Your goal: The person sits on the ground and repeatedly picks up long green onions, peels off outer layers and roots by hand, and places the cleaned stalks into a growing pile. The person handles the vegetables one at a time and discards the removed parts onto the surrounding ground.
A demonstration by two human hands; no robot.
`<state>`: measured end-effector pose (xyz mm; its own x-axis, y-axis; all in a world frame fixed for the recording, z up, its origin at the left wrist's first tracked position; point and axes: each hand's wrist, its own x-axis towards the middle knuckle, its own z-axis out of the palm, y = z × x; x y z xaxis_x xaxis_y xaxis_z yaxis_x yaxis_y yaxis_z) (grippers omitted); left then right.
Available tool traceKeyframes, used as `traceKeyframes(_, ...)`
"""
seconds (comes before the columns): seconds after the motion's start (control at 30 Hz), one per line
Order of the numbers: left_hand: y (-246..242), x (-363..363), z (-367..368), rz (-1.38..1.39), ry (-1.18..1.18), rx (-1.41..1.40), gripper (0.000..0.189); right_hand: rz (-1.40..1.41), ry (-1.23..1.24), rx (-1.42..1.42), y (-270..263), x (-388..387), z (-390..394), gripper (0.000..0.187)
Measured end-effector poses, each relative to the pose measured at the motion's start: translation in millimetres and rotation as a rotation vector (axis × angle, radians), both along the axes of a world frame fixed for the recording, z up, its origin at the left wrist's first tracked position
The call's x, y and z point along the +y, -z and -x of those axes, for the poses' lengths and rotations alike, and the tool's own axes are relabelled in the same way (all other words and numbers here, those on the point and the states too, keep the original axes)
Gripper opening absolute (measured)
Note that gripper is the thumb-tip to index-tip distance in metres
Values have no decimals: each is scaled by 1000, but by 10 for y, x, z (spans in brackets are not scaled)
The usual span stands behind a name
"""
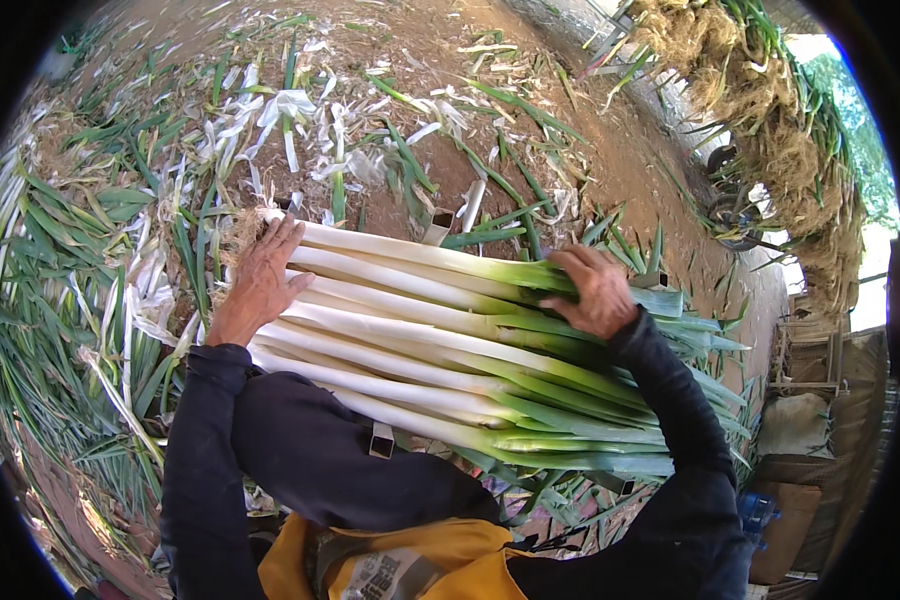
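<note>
Several thick leeks or large green onions [390, 326] lie side by side in front of me, on a support whose square metal tube ends [381, 441] show at its edges. Their white root ends point left and their green leaves [592, 435] right. My left hand [261, 277] rests over the root ends of the upper stalks, fingers stretched and thumb apart. Across the pale-green part of the topmost stalk, my right hand [594, 291] is curled, its fingers bent over the leaves. Whether it grips a stalk or only presses on it is hidden.
Loose leaves and white peelings [292, 105] litter the dirt ground [450, 30]. A large heap of leeks or green onions [52, 337] lies at left. Upper right, a stack shows its fibrous roots [780, 150], with a wheel [735, 221] beside it. A blue water bottle [756, 514] stands lower right.
</note>
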<state>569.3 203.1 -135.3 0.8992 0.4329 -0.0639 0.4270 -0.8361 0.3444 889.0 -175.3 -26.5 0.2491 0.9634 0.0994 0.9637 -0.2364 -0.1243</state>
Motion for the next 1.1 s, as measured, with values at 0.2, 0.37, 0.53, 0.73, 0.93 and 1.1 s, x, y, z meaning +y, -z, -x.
traceKeyframes(0.2, 13, -11, 45, 3, 6, -70, 91, 82, -45, 35, 31, 294, -25, 39)
traceKeyframes(0.37, -2, -63, 48, -25, -15, -162, 97, 263, 45, 484, 42, 324, -324, 40)
traceKeyframes(0.53, -46, -79, 37, -46, -14, -122, 94, 321, 121, 489, 304, 340, -455, 52)
traceKeyframes(0.73, -37, -80, 64, -9, 12, -145, 92, 32, 26, 270, 327, 281, -330, 39)
traceKeyframes(0.93, -16, -85, 67, -31, -2, -125, 87, 4, -61, 238, 188, 385, -119, 30)
traceKeyframes(1.1, -22, -84, 83, -22, 7, -161, 86, -1, -32, 220, 164, 425, 7, 32)
